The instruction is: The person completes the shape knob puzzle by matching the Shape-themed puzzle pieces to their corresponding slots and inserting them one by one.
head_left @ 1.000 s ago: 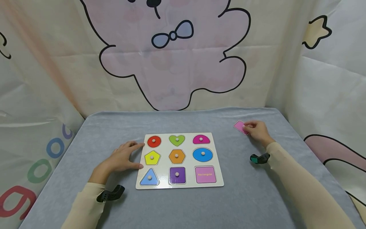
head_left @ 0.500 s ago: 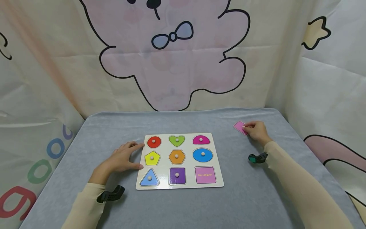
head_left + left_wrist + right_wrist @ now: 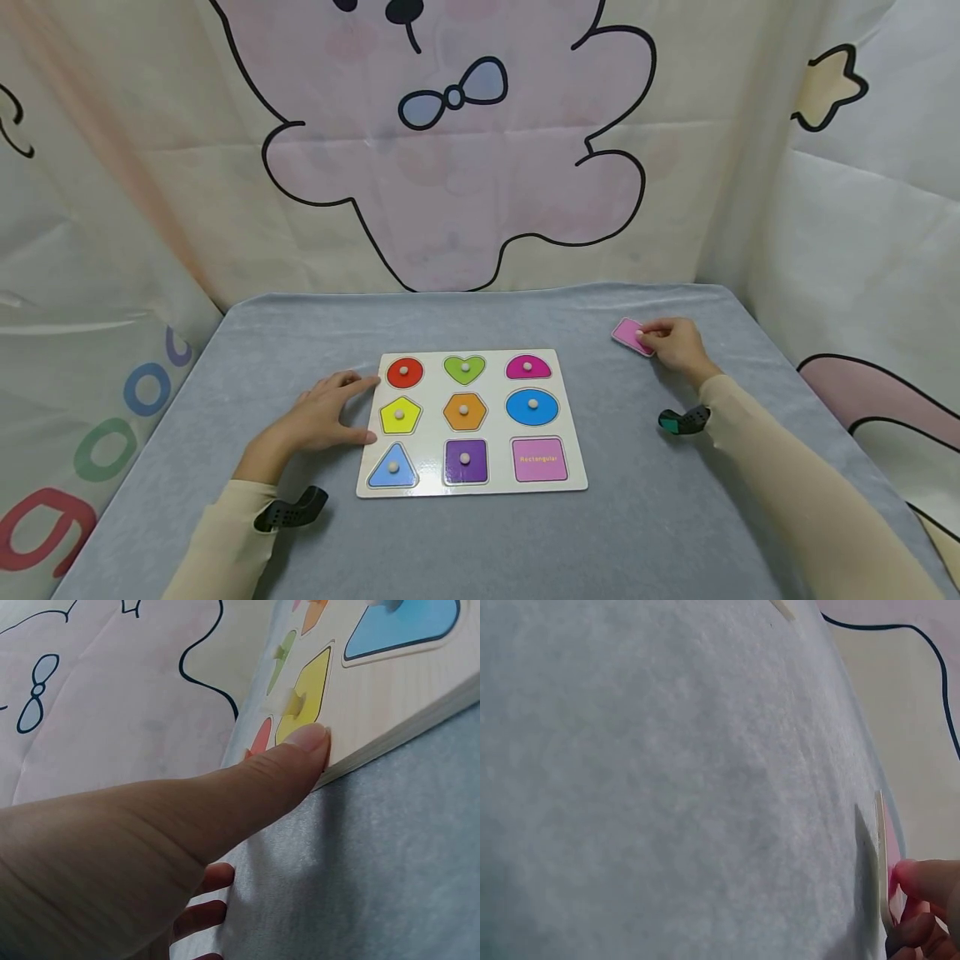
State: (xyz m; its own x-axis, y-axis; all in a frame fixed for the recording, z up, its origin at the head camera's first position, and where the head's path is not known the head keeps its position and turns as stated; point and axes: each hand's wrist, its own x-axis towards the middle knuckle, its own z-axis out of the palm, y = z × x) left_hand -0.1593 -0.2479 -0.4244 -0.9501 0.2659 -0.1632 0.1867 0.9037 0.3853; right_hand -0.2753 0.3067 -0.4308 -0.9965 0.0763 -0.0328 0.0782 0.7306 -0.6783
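Note:
A white shape puzzle board (image 3: 430, 467) lies on the cloth, with knobbed pieces in its upper rows. At its lower right, a pink recess (image 3: 540, 471) marked "Rectangular" holds no piece. My left hand (image 3: 311, 417) is at the board's left side, thumb and index fingertip touching the edge; in the left wrist view the thumb (image 3: 262, 780) presses near the yellow pentagon (image 3: 309, 690). Toward the back right, my right hand (image 3: 678, 346) pinches a pink rectangular puzzle piece (image 3: 626, 332) by its knob. The right wrist view shows this piece (image 3: 882, 855) edge-on, its shadow beside it.
Grey cloth (image 3: 465, 550) covers the table. Cartoon-printed curtains (image 3: 450, 183) stand behind and on both sides. Each wrist bears a black strap, one on the left (image 3: 292, 508) and one on the right (image 3: 684, 420).
The pink piece has tilted slightly in my right hand, and its near edge shows more. The right wrist has shifted a little; my left hand and the board stay put.

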